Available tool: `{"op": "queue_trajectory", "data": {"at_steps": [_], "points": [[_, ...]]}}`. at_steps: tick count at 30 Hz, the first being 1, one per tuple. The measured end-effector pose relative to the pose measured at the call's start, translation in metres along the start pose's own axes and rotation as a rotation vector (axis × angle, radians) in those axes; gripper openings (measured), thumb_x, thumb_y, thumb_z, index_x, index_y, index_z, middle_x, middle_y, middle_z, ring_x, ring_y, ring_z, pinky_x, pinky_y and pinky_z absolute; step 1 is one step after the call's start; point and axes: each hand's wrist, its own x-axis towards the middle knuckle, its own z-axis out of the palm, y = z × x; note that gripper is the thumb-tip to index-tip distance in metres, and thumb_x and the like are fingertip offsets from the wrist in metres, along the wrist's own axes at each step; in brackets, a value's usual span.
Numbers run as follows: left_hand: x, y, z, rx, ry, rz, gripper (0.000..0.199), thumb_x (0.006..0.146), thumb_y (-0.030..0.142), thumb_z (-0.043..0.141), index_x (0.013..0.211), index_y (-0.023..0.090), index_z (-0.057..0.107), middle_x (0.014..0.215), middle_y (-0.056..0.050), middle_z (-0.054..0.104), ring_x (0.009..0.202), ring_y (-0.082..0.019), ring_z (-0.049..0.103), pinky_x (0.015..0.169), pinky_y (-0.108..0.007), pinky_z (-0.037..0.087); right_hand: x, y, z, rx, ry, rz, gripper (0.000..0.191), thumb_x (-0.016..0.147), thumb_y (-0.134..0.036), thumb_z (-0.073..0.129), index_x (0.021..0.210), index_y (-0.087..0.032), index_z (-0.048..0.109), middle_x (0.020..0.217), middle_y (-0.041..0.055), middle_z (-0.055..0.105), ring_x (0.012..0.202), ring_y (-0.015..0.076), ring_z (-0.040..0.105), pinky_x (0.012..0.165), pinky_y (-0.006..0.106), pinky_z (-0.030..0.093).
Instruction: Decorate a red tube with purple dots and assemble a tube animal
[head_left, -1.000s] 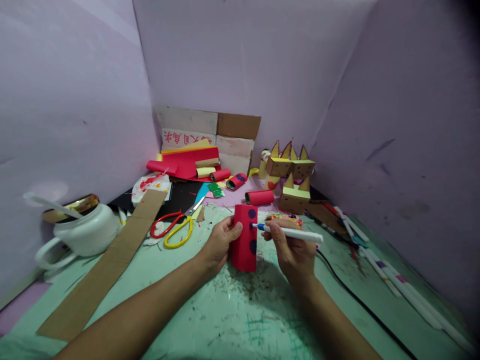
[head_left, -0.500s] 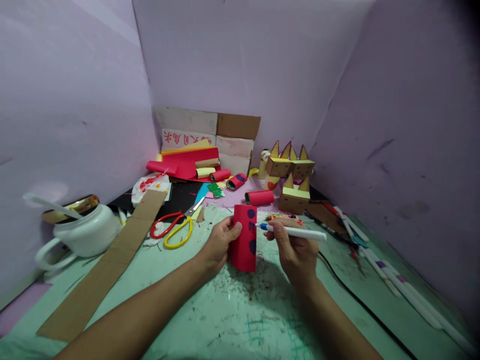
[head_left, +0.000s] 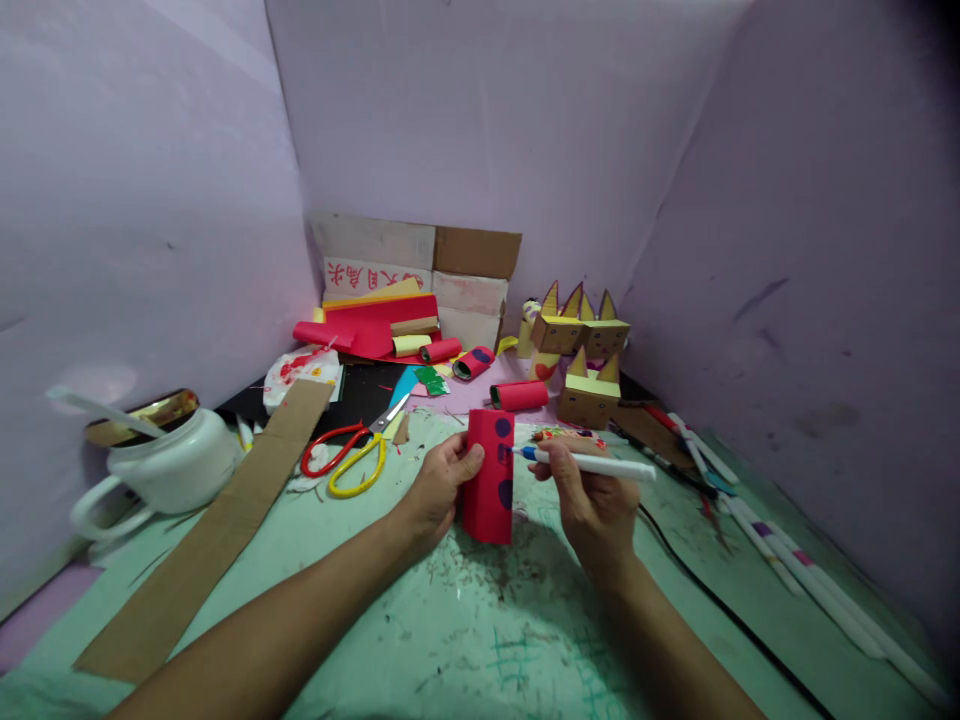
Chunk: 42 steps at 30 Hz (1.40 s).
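Note:
My left hand (head_left: pixel 439 487) grips the left edge of a red paper piece (head_left: pixel 484 510), thumb in front and fingers behind. The piece is upright and bears several dark blue or purple round marks, with a small outlined shape between them. Pinched in my right hand (head_left: pixel 596 500) is a white marker (head_left: pixel 604 465) with a blue end, its tip at the outlined shape near the paper's right edge. Just beyond the paper lies a red paper-covered roll (head_left: pixel 519 395). Another red roll with a dark spot (head_left: pixel 473 362) rests farther back.
Red-and-yellow-handled scissors (head_left: pixel 356 460) lie left, beside a long cardboard strip (head_left: pixel 217 530) and a white pot (head_left: pixel 176 465). Cardboard boxes with pointed ears (head_left: pixel 589 400) stand back right. Several white markers (head_left: pixel 802 570) and a black cable (head_left: pixel 720 605) lie on the right.
The marker and my right hand have shifted very slightly. The outlined shape on the red paper shows a little more line. My left hand stays put.

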Motion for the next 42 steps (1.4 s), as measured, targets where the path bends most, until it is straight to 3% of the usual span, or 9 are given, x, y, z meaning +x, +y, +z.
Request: {"op": "queue_trajectory", "data": {"at_steps": [12,23,32,39,42], "points": [[0.0,0.0001,0.0,0.006,0.013,-0.009,0.054,0.057,0.038,0.09,0.099,0.012,0.069,0.088,-0.01,0.076,0.08,-0.022,0.069,0.074,-0.031,0.052,-0.0019,0.0022,0.0017,0.028,-0.046,0.003,0.017,0.094,-0.025,0.056,0.081,-0.019,0.067,0.065,0.0005,0.065,0.06,0.0161,0.063,0.057,0.029,0.051],[0.0,-0.0011,-0.0011,0.016,0.002,-0.004,0.054,0.058,0.041,0.089,0.098,0.013,0.068,0.085,-0.009,0.076,0.073,-0.021,0.069,0.065,-0.029,0.051,-0.0013,0.0047,0.0012,0.029,-0.019,0.024,0.025,0.095,-0.027,0.055,0.074,-0.019,0.066,0.062,0.0002,0.062,0.055,0.0154,0.061,0.052,0.029,0.049],[-0.0004,0.0,-0.0005,0.015,-0.007,-0.003,0.054,0.058,0.041,0.089,0.099,0.013,0.068,0.088,-0.011,0.076,0.08,-0.025,0.071,0.071,-0.032,0.054,0.0003,0.0007,-0.0011,0.027,0.012,-0.011,0.028,0.096,-0.026,0.053,0.071,-0.019,0.065,0.061,0.0006,0.063,0.056,0.0159,0.062,0.055,0.03,0.049],[-0.0018,0.0018,0.0012,-0.003,-0.001,-0.019,0.056,0.056,0.038,0.091,0.101,0.013,0.068,0.093,-0.011,0.077,0.09,-0.028,0.071,0.083,-0.037,0.054,-0.0014,0.0023,0.0005,0.069,0.007,-0.015,0.017,0.094,-0.022,0.056,0.082,-0.02,0.067,0.066,0.0,0.065,0.06,0.0157,0.062,0.057,0.029,0.05],[-0.0018,0.0024,0.0021,-0.009,0.005,-0.031,0.057,0.055,0.038,0.091,0.1,0.013,0.068,0.094,-0.012,0.077,0.089,-0.027,0.071,0.079,-0.035,0.054,-0.0026,0.0041,-0.0001,0.08,0.024,0.007,0.016,0.094,-0.022,0.056,0.083,-0.02,0.067,0.065,-0.0003,0.064,0.06,0.0158,0.062,0.057,0.03,0.051]]}}
